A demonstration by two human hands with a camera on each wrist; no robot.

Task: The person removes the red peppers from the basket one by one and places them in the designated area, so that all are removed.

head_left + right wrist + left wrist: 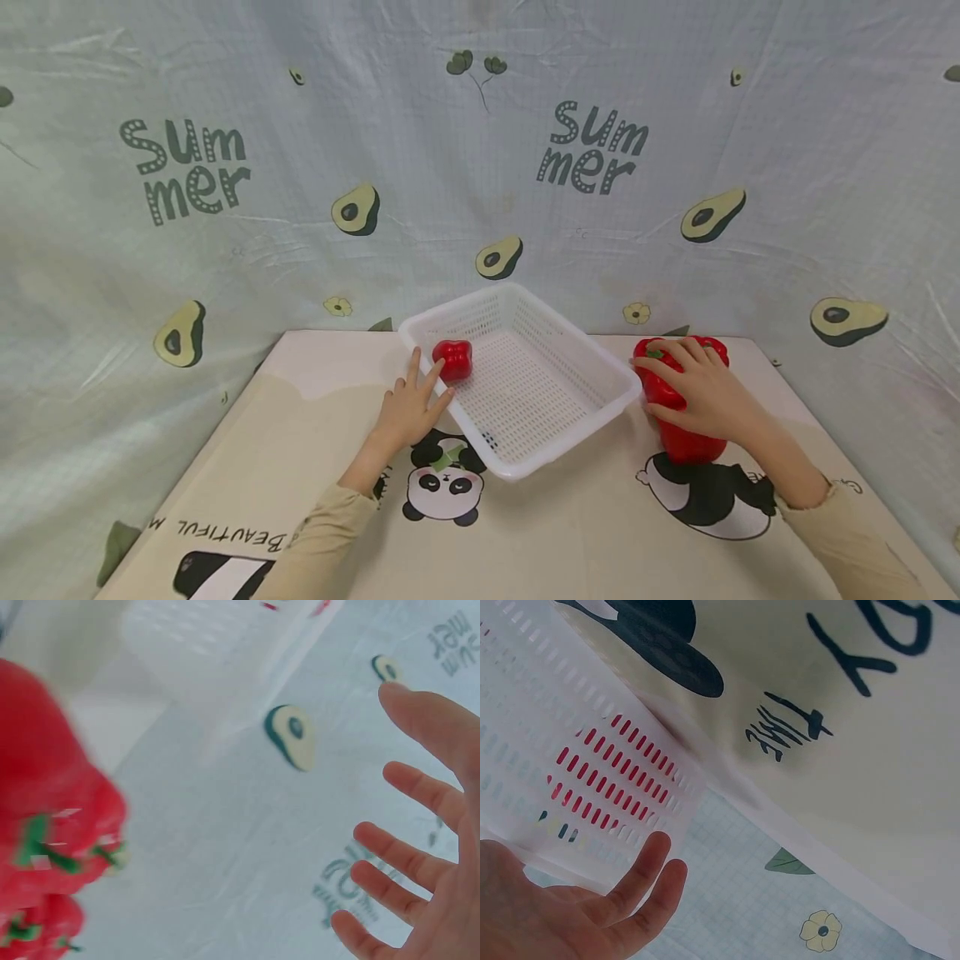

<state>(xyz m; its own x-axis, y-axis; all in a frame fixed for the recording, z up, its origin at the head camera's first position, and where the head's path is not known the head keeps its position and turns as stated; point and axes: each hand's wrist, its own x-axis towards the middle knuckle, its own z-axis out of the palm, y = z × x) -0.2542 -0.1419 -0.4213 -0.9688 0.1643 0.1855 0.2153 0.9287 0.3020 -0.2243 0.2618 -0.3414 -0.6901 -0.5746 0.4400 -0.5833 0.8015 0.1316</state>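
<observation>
A white slotted plastic basket point(576, 437) stands turned cornerwise on the table, with one red bell pepper point(453, 355) inside by its left wall. My left hand point(407, 410) is at the basket's left rim, fingers spread and fairly straight, fingertips close by that pepper. Through the slots in the left wrist view, the red of the pepper shows behind the wall. Several red bell peppers point(690, 447) with green stems sit together right of the basket. Over them reaches my right hand point(708, 398), fingers spread; in the right wrist view nothing lies between its fingers and thumb.
The table point(585, 542) wears a cream cloth printed with pandas and lettering. Behind it hangs a pale curtain point(420, 150) with avocado and "summer" prints, close to the basket's far corner. The table's right edge runs just beyond the peppers.
</observation>
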